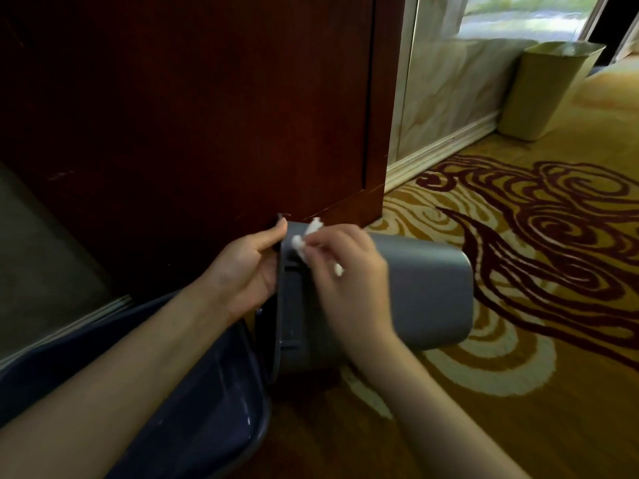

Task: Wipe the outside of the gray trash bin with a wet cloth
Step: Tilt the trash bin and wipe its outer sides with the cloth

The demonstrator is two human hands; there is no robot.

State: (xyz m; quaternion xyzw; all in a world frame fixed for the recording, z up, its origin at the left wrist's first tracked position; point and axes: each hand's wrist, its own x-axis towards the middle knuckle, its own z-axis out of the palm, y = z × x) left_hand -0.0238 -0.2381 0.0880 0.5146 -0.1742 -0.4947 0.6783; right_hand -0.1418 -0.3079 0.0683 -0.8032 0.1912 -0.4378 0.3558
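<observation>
Head view: left hand [247, 267] grips gray trash bin [428, 292] rim at nine o'clock; right hand [349, 274] pinches wet cloth [304, 243]; best rotate bin while wiping evenly

A dark red wooden cabinet [193, 108] is standing on a patterned carpet [539, 257] — gold with maroon swirls. A beige bin [543, 91] is sitting upright by the marble wall [449, 88], and a dark blue tub [207, 392] is lying at lower left.
</observation>
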